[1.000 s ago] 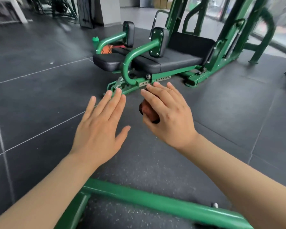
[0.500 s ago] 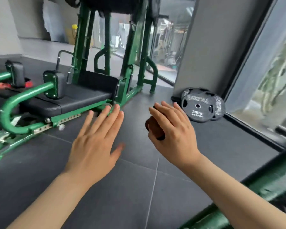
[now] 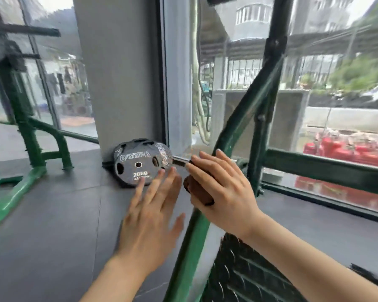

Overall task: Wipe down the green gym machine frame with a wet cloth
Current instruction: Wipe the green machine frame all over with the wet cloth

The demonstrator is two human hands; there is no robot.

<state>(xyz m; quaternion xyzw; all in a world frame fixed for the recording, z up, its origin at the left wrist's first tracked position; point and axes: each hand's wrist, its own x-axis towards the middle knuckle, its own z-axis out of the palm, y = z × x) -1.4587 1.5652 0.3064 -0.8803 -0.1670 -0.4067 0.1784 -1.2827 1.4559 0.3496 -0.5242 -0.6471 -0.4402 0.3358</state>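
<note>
Left hand point(image 3: 150, 216): flat, fingers spread, holding nothing, as before.
Right hand point(image 3: 224, 189): still gripping the brown cloth point(image 3: 198, 190), now beside a green frame tube point(image 3: 238, 131).
Weight plates point(image 3: 138, 163): now nearer, behind the fingers; seat gone from view.

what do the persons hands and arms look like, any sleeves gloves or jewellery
Both forearms are bare right down to the frame edge, with no sleeve in view. The left hand and the right hand wear no gloves, and no rings, watch or wristband show. The fingernails are short and unpainted.
</note>
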